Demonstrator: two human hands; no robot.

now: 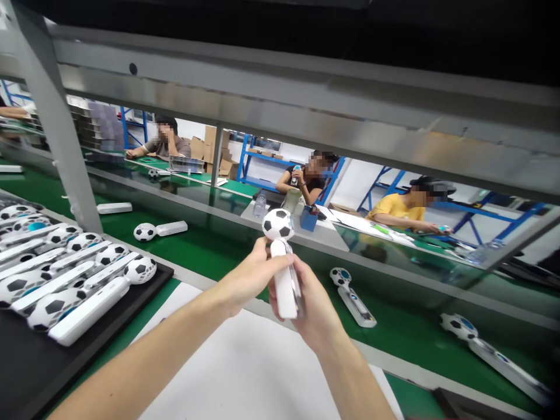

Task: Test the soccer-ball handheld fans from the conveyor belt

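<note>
Both hands hold one white handheld fan with a football-patterned round head, raised over the white sheet in front of me. My left hand is closed around the upper handle just below the ball head, its thumb lying across the front. My right hand wraps the handle's right side and lower part. The fan stands nearly upright, ball end up. Along the handle's right side a darker, open-looking strip shows, partly covered by my right fingers.
A black tray of several similar fans lies at left. More fans rest on the green conveyor belt, including one with its handle's inside showing. A grey post and overhead beam frame the view. Several people work opposite.
</note>
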